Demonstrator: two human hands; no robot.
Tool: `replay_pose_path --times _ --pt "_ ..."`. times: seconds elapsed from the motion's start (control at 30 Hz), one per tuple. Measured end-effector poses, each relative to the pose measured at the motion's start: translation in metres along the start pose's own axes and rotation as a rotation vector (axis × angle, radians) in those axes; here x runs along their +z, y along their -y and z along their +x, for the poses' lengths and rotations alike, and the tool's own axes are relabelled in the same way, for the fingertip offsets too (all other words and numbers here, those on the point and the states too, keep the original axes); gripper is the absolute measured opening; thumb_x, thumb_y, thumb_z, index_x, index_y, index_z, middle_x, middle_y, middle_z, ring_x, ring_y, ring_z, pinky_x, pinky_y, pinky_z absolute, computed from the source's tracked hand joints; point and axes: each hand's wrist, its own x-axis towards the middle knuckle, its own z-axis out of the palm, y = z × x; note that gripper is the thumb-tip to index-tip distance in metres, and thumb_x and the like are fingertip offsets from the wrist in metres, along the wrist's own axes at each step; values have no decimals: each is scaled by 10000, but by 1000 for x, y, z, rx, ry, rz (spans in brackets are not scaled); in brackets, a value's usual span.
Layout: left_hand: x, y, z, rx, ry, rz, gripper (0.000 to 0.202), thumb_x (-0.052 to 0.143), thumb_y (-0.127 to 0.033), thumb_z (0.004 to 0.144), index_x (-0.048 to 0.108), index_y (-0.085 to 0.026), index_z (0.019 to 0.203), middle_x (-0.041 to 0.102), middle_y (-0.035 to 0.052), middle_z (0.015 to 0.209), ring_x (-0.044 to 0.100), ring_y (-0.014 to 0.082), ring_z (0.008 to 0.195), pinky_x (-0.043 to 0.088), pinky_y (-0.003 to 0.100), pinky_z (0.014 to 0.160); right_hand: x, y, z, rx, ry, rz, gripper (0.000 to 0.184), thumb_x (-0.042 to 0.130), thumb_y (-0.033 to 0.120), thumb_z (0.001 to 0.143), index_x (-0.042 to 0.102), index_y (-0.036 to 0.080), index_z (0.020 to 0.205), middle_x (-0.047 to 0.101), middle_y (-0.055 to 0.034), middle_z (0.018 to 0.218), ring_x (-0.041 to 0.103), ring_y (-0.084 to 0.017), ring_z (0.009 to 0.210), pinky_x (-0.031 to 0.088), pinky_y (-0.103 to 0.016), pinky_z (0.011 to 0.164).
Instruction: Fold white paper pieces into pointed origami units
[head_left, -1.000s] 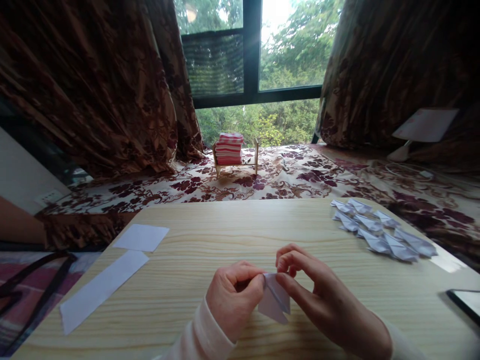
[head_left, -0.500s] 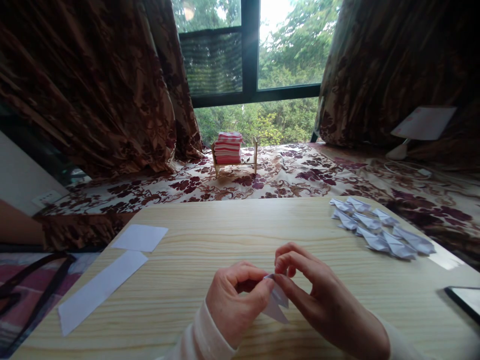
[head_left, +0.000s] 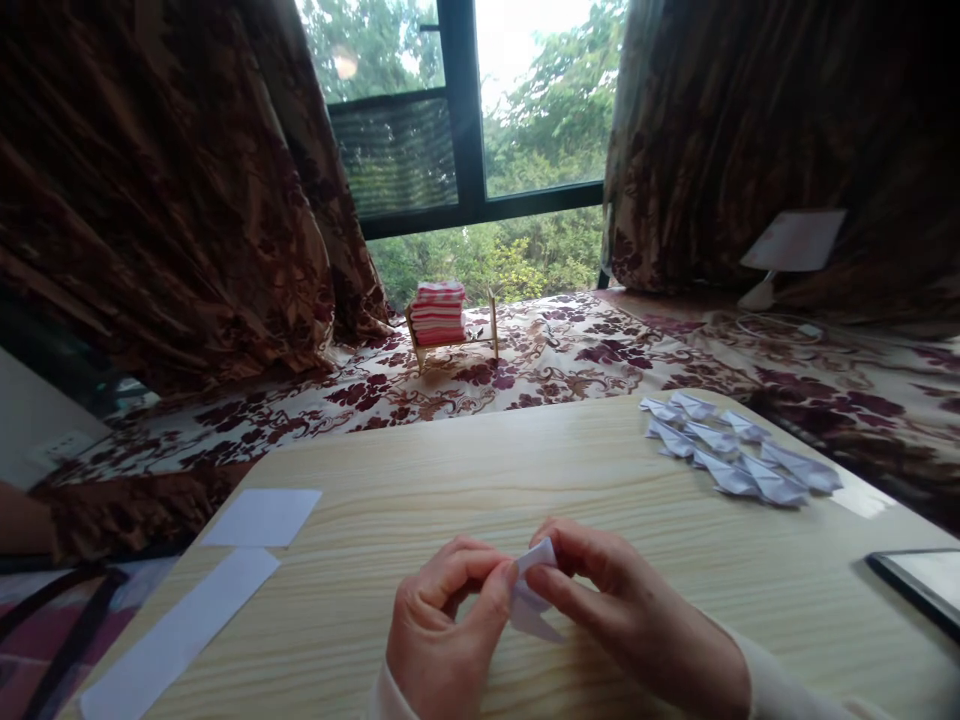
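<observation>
A small piece of folded white paper (head_left: 531,612) is held just above the near middle of the wooden table (head_left: 390,500). My left hand (head_left: 450,620) pinches its left side between thumb and forefinger. From the right, my right hand (head_left: 615,600) grips the upper edge, thumb in front and fingers behind. A pointed flap hangs below the fingertips. Part of the paper is hidden by my fingers.
Several folded white paper pieces (head_left: 739,450) lie at the table's far right. On the left are a white paper rectangle (head_left: 262,517) and a long paper strip (head_left: 184,630). A dark-edged tablet-like object (head_left: 922,585) lies at the right edge. Beyond stands a small rack (head_left: 450,345) with folded cloths (head_left: 439,312).
My right hand's fingers have closed from a loose curl onto the paper's top edge, which now stands up between both hands. The camera view has turned slightly to the right and tilted.
</observation>
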Motion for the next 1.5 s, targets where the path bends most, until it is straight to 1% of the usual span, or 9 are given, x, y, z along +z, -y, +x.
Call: replay_pose_path --times 0.17,0.4,0.6,0.73,0.97,1.07,1.23,1.33,1.5 --pt "-2 2 4 -54 -31 -62 108 650 -248 712 716 -176 664 620 16 639 569 135 623 458 182 561 -1 1 0 9 16 138 318 469 418 840 501 152 668 421 22 613 396 -105 583 341 -224 533" --pt "9 -3 5 -87 -207 -104 60 682 -220 644 711 -194 598 613 -3 603 546 132 609 438 183 555 -9 -4 5 6 16 196 348 428 434 867 490 164 658 433 27 594 407 -97 560 351 -213 522" --pt "11 -4 1 -73 -138 -62 78 668 -232 674 712 -183 632 612 9 622 549 139 625 435 190 577 -11 2 4 19 -25 207 265 504 414 827 526 158 764 491 18 644 439 -100 588 358 -209 530" --pt "10 -2 0 -84 -76 -55 119 658 -251 697 683 -174 610 591 8 627 534 128 621 416 183 573 -8 4 3 -31 -64 180 244 519 374 817 509 156 707 463 27 606 405 -92 559 335 -209 511" --pt "12 -5 -1 -64 -72 -30 184 633 -265 715 635 -165 562 546 2 595 496 120 583 395 192 546 -10 2 3 -21 -125 131 419 393 477 869 401 182 572 369 40 550 354 -88 512 296 -216 470" --pt "11 -5 0 -78 -140 -5 185 637 -272 705 642 -165 555 542 -3 572 482 117 561 392 199 537 -11 4 3 13 -71 149 455 326 507 888 409 181 582 409 27 563 398 -100 539 338 -223 514" --pt "8 0 4 -188 -221 -101 209 679 -352 660 674 -149 609 528 -17 492 472 109 494 393 210 496 -13 5 3 27 33 78 349 469 460 830 499 159 656 487 5 624 437 -117 596 351 -227 537" --pt "9 2 5 -277 -184 -161 272 702 -403 630 675 -132 631 530 -17 458 466 102 460 393 213 487 -13 1 4 7 0 53 355 431 443 854 489 161 647 463 14 599 409 -103 567 333 -215 512" --pt "11 2 3 -263 -102 -102 316 690 -445 645 667 -133 604 481 -35 412 418 78 431 341 189 446 -16 -1 5 32 36 75 386 449 495 835 502 161 650 439 26 583 388 -98 550 312 -213 498"
